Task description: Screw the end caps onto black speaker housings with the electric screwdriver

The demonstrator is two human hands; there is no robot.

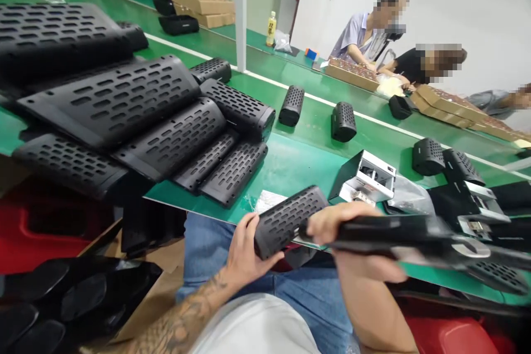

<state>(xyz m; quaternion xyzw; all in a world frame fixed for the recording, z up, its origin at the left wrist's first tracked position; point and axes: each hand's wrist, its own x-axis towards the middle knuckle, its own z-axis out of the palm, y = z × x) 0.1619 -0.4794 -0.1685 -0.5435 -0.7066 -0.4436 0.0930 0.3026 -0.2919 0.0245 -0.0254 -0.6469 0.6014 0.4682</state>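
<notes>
While the left hand (249, 251) wraps a slotted black housing (287, 221) over the jeans (207, 249), the right hand (348, 238) grips a long black bar (398, 235), fingers closed. Housing end sits just beside the right knuckles. Stacked slotted housings (124, 105) cover the green workbench (298, 171); a co-worker (360, 38) sits beyond.

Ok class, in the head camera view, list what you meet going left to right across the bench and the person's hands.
Stack of perforated black casings → left hand → perforated black casing → right hand gripping a black housing
</notes>
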